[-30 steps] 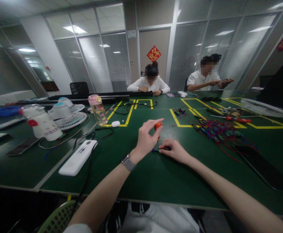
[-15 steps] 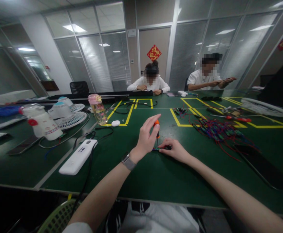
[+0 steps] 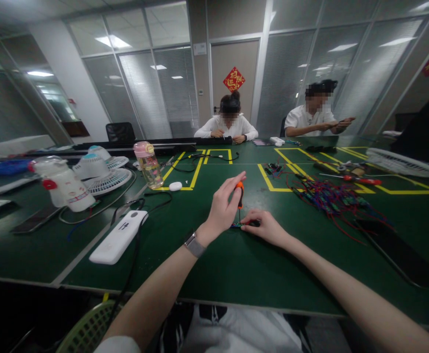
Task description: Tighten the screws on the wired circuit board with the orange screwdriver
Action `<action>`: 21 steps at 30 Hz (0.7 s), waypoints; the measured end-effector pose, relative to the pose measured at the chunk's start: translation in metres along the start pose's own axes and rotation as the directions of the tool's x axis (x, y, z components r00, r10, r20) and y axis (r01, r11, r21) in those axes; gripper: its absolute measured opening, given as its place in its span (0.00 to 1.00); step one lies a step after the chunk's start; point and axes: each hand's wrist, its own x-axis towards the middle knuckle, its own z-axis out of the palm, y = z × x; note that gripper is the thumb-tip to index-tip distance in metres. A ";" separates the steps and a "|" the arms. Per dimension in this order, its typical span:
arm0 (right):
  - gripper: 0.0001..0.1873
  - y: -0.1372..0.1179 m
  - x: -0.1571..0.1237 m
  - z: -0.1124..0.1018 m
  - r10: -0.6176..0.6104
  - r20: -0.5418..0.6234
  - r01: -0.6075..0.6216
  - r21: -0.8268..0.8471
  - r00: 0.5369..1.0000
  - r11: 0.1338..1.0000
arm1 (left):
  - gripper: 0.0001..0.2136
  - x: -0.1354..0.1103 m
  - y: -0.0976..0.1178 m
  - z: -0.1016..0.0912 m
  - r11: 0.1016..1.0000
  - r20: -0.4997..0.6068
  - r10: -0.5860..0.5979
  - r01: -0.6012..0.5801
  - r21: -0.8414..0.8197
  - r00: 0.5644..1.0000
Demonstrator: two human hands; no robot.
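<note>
My left hand (image 3: pixel 224 206) is around the orange-and-black handle of a screwdriver (image 3: pixel 240 192), its thumb against the near side and its fingers extended behind. The screwdriver stands upright, and its thin shaft points down at a small circuit board (image 3: pixel 235 225) on the green table. My right hand (image 3: pixel 264 226) rests on the table to the right of the shaft, thumb and forefinger closed on the board's right end. Part of the board is hidden by my left hand, so what the tip touches cannot be made out.
A tangle of wired circuit boards (image 3: pixel 323 196) lies at the right, near a red-handled screwdriver (image 3: pixel 363 180) and a dark flat panel (image 3: pixel 394 252). At the left are a white device (image 3: pixel 119 238), a pink-lidded bottle (image 3: pixel 148 166) and white fans (image 3: pixel 106 181). Two people sit opposite.
The fingers of my left hand have shifted slightly around the screwdriver, showing more of its handle. My right hand stays in place. The person at the far right has moved their hands a little.
</note>
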 end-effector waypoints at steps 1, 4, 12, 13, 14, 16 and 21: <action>0.06 0.000 0.000 0.000 -0.001 0.001 0.001 -0.004 1.000 1.000 | 0.16 0.000 0.000 0.000 1.000 0.000 -0.005 0.005 -0.006 1.000; 0.06 -0.001 0.000 0.000 -0.003 -0.005 0.003 -0.014 1.000 1.000 | 0.10 0.001 0.002 0.001 0.999 -0.042 -0.016 0.017 0.037 0.999; 0.06 -0.001 -0.001 0.000 -0.005 -0.012 0.005 -0.005 1.000 1.000 | 0.11 -0.001 -0.001 0.003 0.996 -0.065 -0.047 0.051 0.066 0.997; 0.06 -0.001 -0.001 0.000 -0.005 -0.013 0.005 -0.003 1.000 1.000 | 0.13 -0.002 -0.002 0.003 0.997 -0.053 -0.054 0.057 0.049 0.997; 0.06 -0.001 0.000 0.000 -0.004 -0.014 0.004 -0.001 1.000 1.000 | 0.14 -0.002 -0.004 0.003 0.998 -0.046 -0.062 0.063 0.028 0.997; 0.05 0.000 0.000 0.001 0.000 -0.014 0.000 0.003 1.000 1.000 | 0.15 -0.001 -0.006 0.003 0.997 -0.043 -0.076 0.076 -0.006 0.996; 0.06 -0.001 0.000 0.000 0.002 -0.005 -0.002 -0.010 1.000 1.000 | 0.09 0.001 -0.005 0.001 0.995 -0.094 -0.046 0.054 0.084 0.995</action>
